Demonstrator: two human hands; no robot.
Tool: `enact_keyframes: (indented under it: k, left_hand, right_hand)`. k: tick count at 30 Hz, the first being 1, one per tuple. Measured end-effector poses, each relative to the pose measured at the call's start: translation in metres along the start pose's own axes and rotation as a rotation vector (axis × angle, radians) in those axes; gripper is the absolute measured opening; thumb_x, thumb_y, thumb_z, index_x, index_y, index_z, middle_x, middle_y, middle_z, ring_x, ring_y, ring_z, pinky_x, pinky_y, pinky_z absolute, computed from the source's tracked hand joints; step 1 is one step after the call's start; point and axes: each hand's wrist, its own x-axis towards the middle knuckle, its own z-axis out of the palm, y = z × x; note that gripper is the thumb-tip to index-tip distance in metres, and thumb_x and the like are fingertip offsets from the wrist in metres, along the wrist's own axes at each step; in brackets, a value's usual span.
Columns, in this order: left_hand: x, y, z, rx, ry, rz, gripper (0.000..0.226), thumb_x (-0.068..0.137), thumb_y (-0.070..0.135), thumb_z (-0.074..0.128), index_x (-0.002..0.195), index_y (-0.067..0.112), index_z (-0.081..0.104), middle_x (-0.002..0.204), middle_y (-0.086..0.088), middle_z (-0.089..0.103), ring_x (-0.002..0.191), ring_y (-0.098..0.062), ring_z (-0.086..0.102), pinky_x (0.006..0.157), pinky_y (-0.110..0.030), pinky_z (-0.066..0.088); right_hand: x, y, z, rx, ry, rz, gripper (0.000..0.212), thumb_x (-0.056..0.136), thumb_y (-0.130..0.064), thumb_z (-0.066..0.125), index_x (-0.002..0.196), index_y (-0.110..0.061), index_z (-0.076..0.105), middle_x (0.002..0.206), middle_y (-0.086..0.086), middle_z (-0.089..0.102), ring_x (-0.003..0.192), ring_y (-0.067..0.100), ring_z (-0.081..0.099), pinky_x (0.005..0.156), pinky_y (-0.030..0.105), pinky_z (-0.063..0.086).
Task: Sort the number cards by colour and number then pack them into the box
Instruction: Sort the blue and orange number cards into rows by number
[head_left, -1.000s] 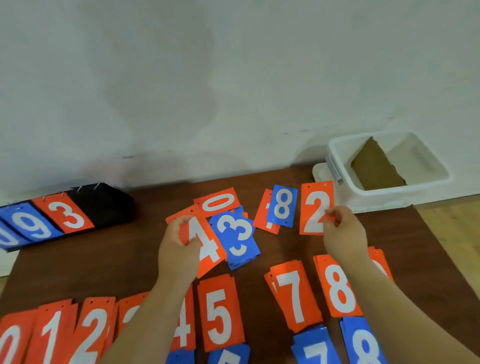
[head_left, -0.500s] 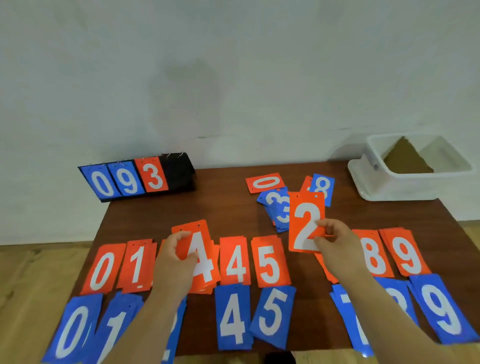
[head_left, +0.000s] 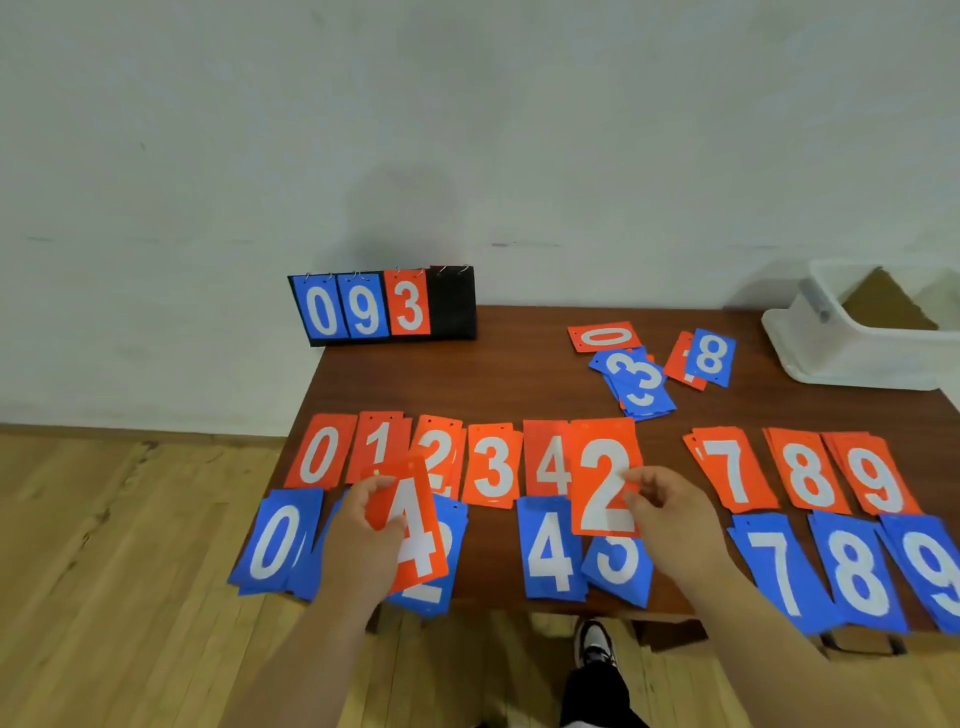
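My left hand (head_left: 358, 540) grips a red 4 card (head_left: 413, 525) above the blue piles at the table's front left. My right hand (head_left: 670, 519) pinches a red 2 card (head_left: 602, 478) by its right edge, held over the red 4 pile (head_left: 545, 462) and the blue 5 (head_left: 618, 566). A row of red piles runs across the table from the red 0 (head_left: 318, 457) to the red 9 (head_left: 878, 478). Blue piles lie in front of it. The white box (head_left: 852, 353) stands at the back right.
Unsorted cards lie at the back: a red 0 (head_left: 602, 338), a blue 3 stack (head_left: 636, 384) and a blue 8 (head_left: 711, 358). A black flip scoreboard (head_left: 384, 306) showing 0 9 3 stands at the back left. Brown cardboard (head_left: 883, 306) lies inside the box. Wooden floor surrounds the table.
Both hands have drawn back from the unsorted cards toward the front rows, each carrying its card. The view has pulled back and now shows the whole table.
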Motion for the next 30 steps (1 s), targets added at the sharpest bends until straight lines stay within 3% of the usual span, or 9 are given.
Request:
enact_keyframes:
  k: [5, 9, 14, 18, 22, 30]
  left_hand:
    - [0.004, -0.017, -0.025, -0.014, 0.073, -0.008, 0.043, 0.096, 0.023, 0.069, 0.130, 0.039, 0.047, 0.137, 0.002, 0.053, 0.110, -0.018, 0.054, 0.079, -0.038, 0.057]
    - [0.011, -0.031, -0.044, -0.068, 0.109, -0.056, 0.043, 0.098, 0.020, 0.067, 0.133, 0.035, 0.049, 0.137, -0.001, 0.053, 0.114, -0.023, 0.056, 0.072, -0.034, 0.055]
    - [0.015, -0.052, -0.057, -0.086, 0.120, -0.102, 0.043, 0.098, 0.017, 0.065, 0.136, 0.033, 0.052, 0.135, -0.002, 0.053, 0.109, -0.020, 0.055, 0.062, -0.022, 0.049]
    - [0.017, -0.059, -0.059, -0.090, 0.106, -0.129, 0.044, 0.098, 0.017, 0.065, 0.135, 0.036, 0.050, 0.135, -0.001, 0.052, 0.110, -0.020, 0.055, 0.062, -0.022, 0.049]
    - [0.022, -0.059, -0.060, -0.061, 0.107, -0.131, 0.045, 0.098, 0.020, 0.066, 0.136, 0.037, 0.048, 0.136, -0.001, 0.052, 0.117, -0.025, 0.057, 0.078, -0.039, 0.058]
    - [0.029, -0.054, -0.050, -0.036, 0.059, -0.126, 0.047, 0.098, 0.022, 0.066, 0.138, 0.036, 0.047, 0.138, 0.002, 0.050, 0.110, -0.016, 0.051, 0.074, -0.032, 0.056]
  right_hand:
    - [-0.011, -0.009, 0.014, 0.003, -0.013, 0.012, 0.028, 0.099, -0.017, 0.062, 0.114, -0.040, 0.061, 0.106, -0.014, 0.064, 0.080, 0.020, 0.069, 0.059, 0.037, 0.060]
    - [-0.011, -0.015, 0.028, 0.003, -0.054, 0.004, 0.033, 0.098, -0.013, 0.062, 0.115, -0.041, 0.059, 0.111, -0.011, 0.062, 0.069, 0.009, 0.059, 0.049, 0.019, 0.045]
    - [-0.011, -0.023, 0.054, -0.033, -0.110, -0.017, 0.034, 0.097, -0.011, 0.064, 0.120, -0.036, 0.061, 0.114, -0.008, 0.060, 0.097, 0.015, 0.063, 0.065, 0.022, 0.052]
    - [-0.009, -0.027, 0.065, -0.034, -0.121, -0.023, 0.034, 0.096, -0.009, 0.064, 0.120, -0.034, 0.061, 0.111, -0.010, 0.059, 0.089, 0.017, 0.062, 0.056, 0.020, 0.047]
    - [-0.005, -0.025, 0.070, -0.065, -0.121, -0.013, 0.035, 0.096, -0.009, 0.065, 0.123, -0.031, 0.062, 0.112, -0.009, 0.059, 0.098, 0.015, 0.062, 0.059, 0.021, 0.050]
    - [0.013, -0.019, 0.090, -0.123, -0.133, 0.018, 0.035, 0.096, -0.012, 0.065, 0.127, -0.031, 0.061, 0.119, -0.007, 0.061, 0.096, 0.015, 0.064, 0.060, 0.022, 0.053]
